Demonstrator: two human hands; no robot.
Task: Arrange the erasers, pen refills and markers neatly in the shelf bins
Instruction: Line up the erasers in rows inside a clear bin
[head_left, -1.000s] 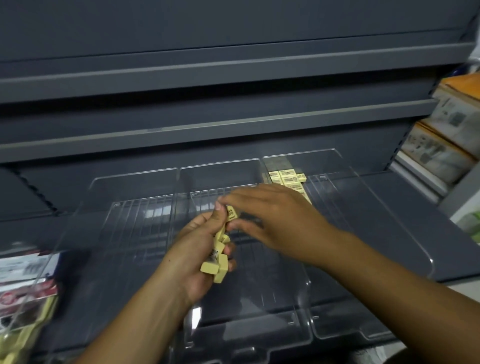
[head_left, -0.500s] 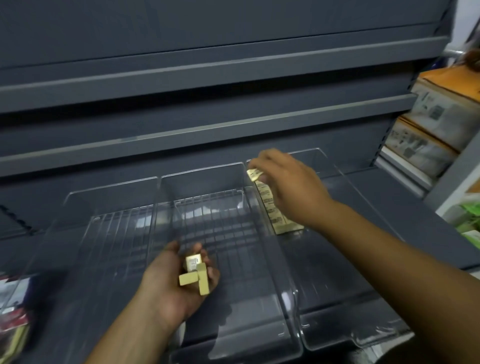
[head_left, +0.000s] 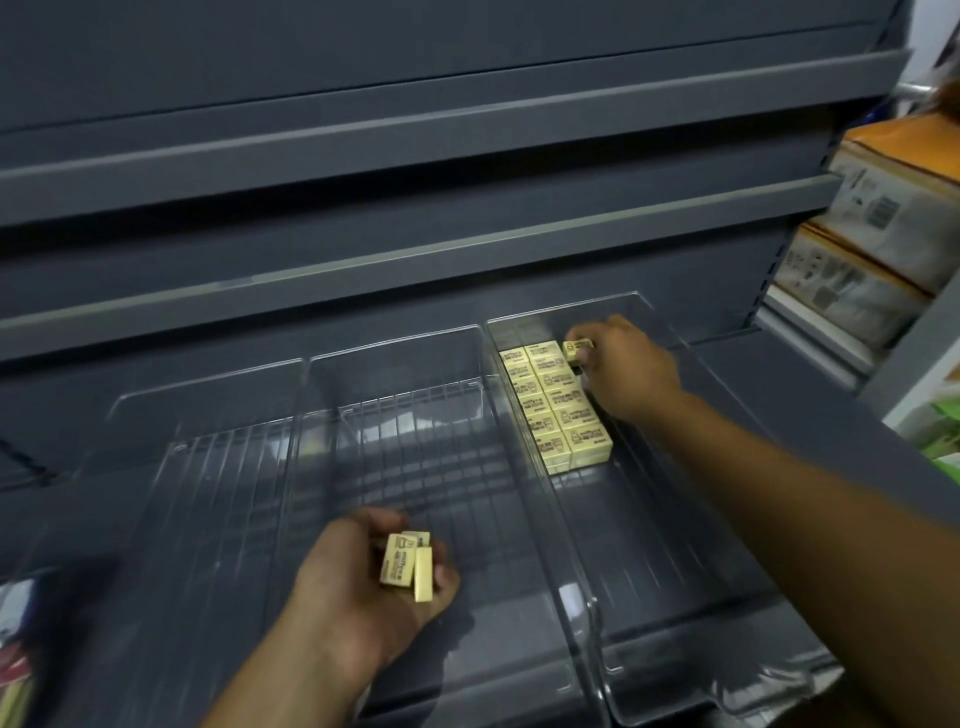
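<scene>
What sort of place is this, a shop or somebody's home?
Most likely a stationery shop or its stockroom: grey metal shelving, clear bins with packaged erasers in neat rows, and stacked cartons alongside.

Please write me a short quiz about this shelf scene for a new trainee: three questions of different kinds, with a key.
1. True or false: the left hand is empty.
2. The erasers lying in the right bin form: A) one row, B) two rows, C) a loose heap.
3. Fill in: the right hand pinches one ___ at that bin's far end.
Key: 1 false, it holds spare erasers; 2 B; 3 eraser.
</scene>
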